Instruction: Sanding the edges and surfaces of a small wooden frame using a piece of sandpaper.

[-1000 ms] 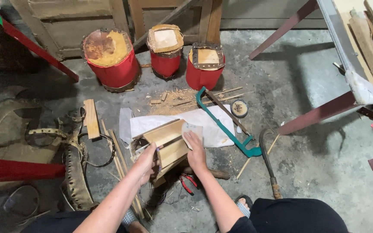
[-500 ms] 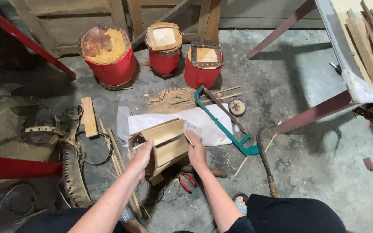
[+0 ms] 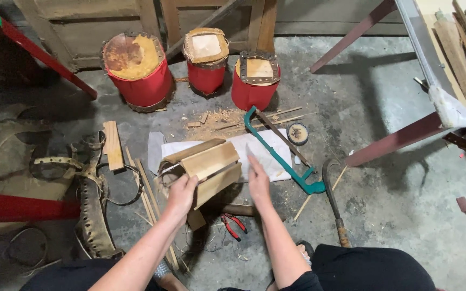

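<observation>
Gripping a bundle of curved wooden slats (image 3: 206, 167) at its near end, the left hand (image 3: 180, 195) has its fingers wrapped over the lower edge of the wood, just left of frame centre. At about three o'clock from the bundle, the right hand (image 3: 258, 180) is flat and released, fingers straight and together, pointing toward twelve o'clock, just beside the slats; I cannot tell whether it touches them. Under and behind the bundle lies a white sheet (image 3: 254, 153) on the concrete floor (image 3: 384, 113). A green-framed hacksaw (image 3: 281, 156) lies at two o'clock from the right hand, a small round tin (image 3: 297, 133) just beyond it. Red-handled pliers (image 3: 234, 223) rest at six o'clock, between the forearms. Three red drum bodies (image 3: 206, 67) stand in a row at twelve o'clock, wood shavings (image 3: 219, 118) before them. Leather straps and hoops (image 3: 90, 199) lie at nine o'clock, and a flat wood strip (image 3: 112, 144) lies at ten o'clock.
</observation>
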